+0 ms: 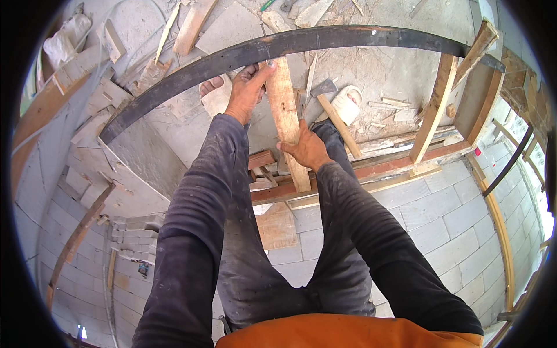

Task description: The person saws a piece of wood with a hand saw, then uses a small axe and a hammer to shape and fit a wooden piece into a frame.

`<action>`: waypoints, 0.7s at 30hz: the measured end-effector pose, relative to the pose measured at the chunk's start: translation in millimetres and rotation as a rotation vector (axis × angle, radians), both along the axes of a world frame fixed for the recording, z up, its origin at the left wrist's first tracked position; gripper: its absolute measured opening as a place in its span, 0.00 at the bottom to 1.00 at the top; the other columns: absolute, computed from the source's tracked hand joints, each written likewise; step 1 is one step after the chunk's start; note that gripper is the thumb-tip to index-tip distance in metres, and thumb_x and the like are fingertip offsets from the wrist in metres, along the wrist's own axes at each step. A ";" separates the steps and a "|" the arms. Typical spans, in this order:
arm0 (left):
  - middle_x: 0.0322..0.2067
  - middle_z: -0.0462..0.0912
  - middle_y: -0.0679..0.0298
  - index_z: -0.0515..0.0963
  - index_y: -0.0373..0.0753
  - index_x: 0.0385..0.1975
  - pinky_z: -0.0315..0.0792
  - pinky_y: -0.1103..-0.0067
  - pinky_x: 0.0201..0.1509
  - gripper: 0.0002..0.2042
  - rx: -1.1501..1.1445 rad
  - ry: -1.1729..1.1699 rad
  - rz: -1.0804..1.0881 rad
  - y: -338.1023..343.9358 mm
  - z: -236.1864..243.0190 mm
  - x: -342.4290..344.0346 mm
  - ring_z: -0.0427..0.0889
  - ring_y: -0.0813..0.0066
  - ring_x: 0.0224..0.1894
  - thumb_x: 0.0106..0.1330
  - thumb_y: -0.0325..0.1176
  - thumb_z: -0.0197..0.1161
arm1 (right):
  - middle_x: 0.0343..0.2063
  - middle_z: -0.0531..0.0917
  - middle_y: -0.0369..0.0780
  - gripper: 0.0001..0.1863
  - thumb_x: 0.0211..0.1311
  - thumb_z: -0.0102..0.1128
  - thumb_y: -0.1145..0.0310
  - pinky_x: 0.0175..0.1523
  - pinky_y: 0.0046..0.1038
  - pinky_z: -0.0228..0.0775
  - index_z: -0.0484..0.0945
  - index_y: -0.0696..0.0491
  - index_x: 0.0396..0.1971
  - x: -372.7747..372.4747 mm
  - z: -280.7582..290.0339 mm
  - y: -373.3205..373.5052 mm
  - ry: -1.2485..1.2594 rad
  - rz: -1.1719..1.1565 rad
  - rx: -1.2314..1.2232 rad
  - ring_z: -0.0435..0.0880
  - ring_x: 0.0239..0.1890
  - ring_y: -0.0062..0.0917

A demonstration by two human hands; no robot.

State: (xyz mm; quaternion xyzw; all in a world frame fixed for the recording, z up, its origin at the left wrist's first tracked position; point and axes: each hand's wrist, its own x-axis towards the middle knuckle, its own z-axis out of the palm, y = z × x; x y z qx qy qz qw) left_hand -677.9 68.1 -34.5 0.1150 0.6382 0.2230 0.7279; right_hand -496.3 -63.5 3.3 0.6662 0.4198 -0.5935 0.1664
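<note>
A pale rough wooden board (283, 104) stands across the middle of the view, its far end against the dark curved strip (203, 66). My left hand (246, 93) grips the board's far end just below the strip, thumb on its face. My right hand (304, 145) is closed around the board lower down. The board's near end reaches a reddish timber beam (377, 171). Right of the board a hammer with a grey head and wooden handle (339, 124) lies beside my sandalled foot (348, 104).
Upright timber pieces (432, 107) join the curved strip at the right. A pale panel (148, 151) stands at left, with stacked grey blocks (130, 240) below it. Wood offcuts (188, 23) and scraps litter the concrete floor; a block wall surface (447, 226) fills the lower right.
</note>
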 end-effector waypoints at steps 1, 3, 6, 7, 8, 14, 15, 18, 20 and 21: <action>0.27 0.78 0.76 0.82 0.40 0.46 0.55 0.87 0.21 0.26 0.008 -0.008 0.001 0.1 0.1 0.5 0.62 0.91 0.19 0.59 0.55 0.77 | 0.44 0.84 0.63 0.47 0.54 0.74 0.41 0.58 0.47 0.77 0.64 0.63 0.60 0.3 0.2 0.7 0.004 0.016 -0.011 0.85 0.52 0.56; 0.28 0.78 0.75 0.82 0.39 0.47 0.54 0.87 0.21 0.27 0.024 -0.022 0.004 -0.7 0.7 0.5 0.62 0.91 0.19 0.59 0.54 0.77 | 0.47 0.83 0.64 0.53 0.56 0.73 0.38 0.59 0.44 0.76 0.61 0.67 0.64 -0.2 1.7 1.9 0.015 0.049 -0.032 0.84 0.55 0.54; 0.31 0.81 0.74 0.82 0.38 0.49 0.55 0.87 0.21 0.29 0.009 -0.043 -0.029 -1.9 3.5 1.3 0.63 0.91 0.20 0.60 0.57 0.77 | 0.47 0.83 0.64 0.53 0.56 0.73 0.39 0.60 0.44 0.76 0.61 0.67 0.64 1.4 4.5 2.5 0.015 0.041 -0.045 0.84 0.54 0.54; 0.32 0.82 0.73 0.82 0.37 0.49 0.56 0.87 0.22 0.29 -0.010 -0.050 -0.012 -1.9 4.6 0.3 0.65 0.91 0.21 0.61 0.58 0.76 | 0.47 0.83 0.64 0.52 0.56 0.73 0.39 0.60 0.44 0.75 0.62 0.67 0.64 1.1 4.9 2.4 0.021 0.033 -0.045 0.84 0.54 0.54; 0.34 0.82 0.72 0.81 0.37 0.49 0.57 0.87 0.23 0.30 -0.030 -0.057 0.006 -2.3 5.8 -0.8 0.66 0.91 0.22 0.62 0.59 0.74 | 0.47 0.83 0.63 0.51 0.56 0.73 0.39 0.60 0.44 0.75 0.62 0.66 0.63 1.3 6.0 2.3 0.027 0.025 -0.046 0.84 0.54 0.54; 0.44 0.85 0.65 0.81 0.33 0.53 0.71 0.84 0.46 0.33 0.038 -0.018 0.023 -2.5 3.9 7.5 0.78 0.82 0.41 0.69 0.62 0.67 | 0.47 0.84 0.62 0.47 0.56 0.73 0.40 0.59 0.45 0.75 0.65 0.63 0.59 -2.5 7.7 0.2 0.002 0.015 -0.007 0.84 0.53 0.55; 0.46 0.85 0.64 0.81 0.33 0.54 0.72 0.83 0.51 0.33 0.065 -0.008 0.032 -4.3 2.1 8.8 0.79 0.80 0.45 0.70 0.62 0.66 | 0.46 0.84 0.62 0.46 0.56 0.73 0.40 0.58 0.45 0.75 0.66 0.63 0.59 -2.4 7.3 -0.7 0.006 0.011 -0.002 0.84 0.53 0.55; 0.47 0.85 0.62 0.81 0.31 0.53 0.71 0.81 0.56 0.33 0.073 0.047 -0.009 -5.4 -3.4 9.4 0.79 0.77 0.48 0.70 0.62 0.66 | 0.46 0.84 0.62 0.46 0.56 0.73 0.40 0.58 0.45 0.75 0.66 0.63 0.59 -1.3 7.9 -0.2 -0.015 0.030 -0.001 0.84 0.53 0.54; 0.47 0.85 0.61 0.81 0.30 0.52 0.71 0.81 0.57 0.33 0.079 0.072 -0.013 -5.9 -4.8 10.5 0.79 0.77 0.48 0.70 0.62 0.65 | 0.46 0.84 0.61 0.45 0.55 0.73 0.42 0.58 0.46 0.76 0.66 0.61 0.59 0.1 9.9 2.4 -0.008 0.025 -0.010 0.83 0.54 0.54; 0.46 0.85 0.61 0.82 0.30 0.52 0.71 0.81 0.56 0.33 0.088 0.081 -0.009 -6.2 -4.7 11.9 0.79 0.77 0.48 0.70 0.62 0.65 | 0.46 0.84 0.60 0.44 0.54 0.73 0.42 0.58 0.46 0.76 0.66 0.60 0.59 0.7 11.4 4.1 -0.003 0.021 -0.014 0.83 0.54 0.53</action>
